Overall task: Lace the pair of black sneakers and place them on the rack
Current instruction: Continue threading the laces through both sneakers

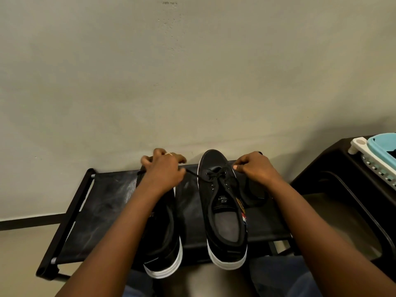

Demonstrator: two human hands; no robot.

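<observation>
Against a plain wall (192, 71) stands a low black rack (102, 202), and both black sneakers sit side by side on its top shelf, toes to the wall, heels hanging over the near edge. Each hand pinches one end of the right sneaker's (225, 211) lace (194, 174): the left hand (162, 168), over the left sneaker (162, 249), draws it taut, while the right hand (255, 167) holds its end just beside the toe. Off to the right, a dark table (334, 163) carries a pale blue basket (383, 151).

Wall (192, 82) close behind rack (102, 200).
</observation>
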